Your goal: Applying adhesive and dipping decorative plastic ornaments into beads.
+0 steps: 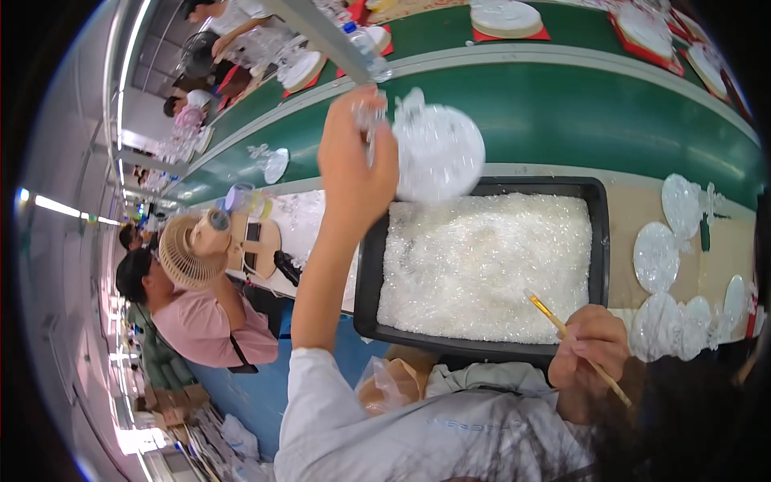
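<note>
My left hand (353, 157) is raised over the far left corner of a black tray, its fingers closed around the clear part of a round white disc ornament (440, 153). The disc is smeared by motion, and its exact join to the clear part is hard to see. White glittery granules (486, 265) fill the black tray (601, 241) below. At the tray's near right corner, my right hand (590, 349) pinches a thin paintbrush (546, 312) with a yellow handle, its tip pointing left over the granules.
Several similar disc ornaments (657, 257) lie on the table right of the tray. Behind runs a green conveyor belt (554, 112) carrying another ornament (275, 165). A beige fan (193, 245) stands at left, beside a person in pink (213, 321). A metal post (317, 36) rises near my left hand.
</note>
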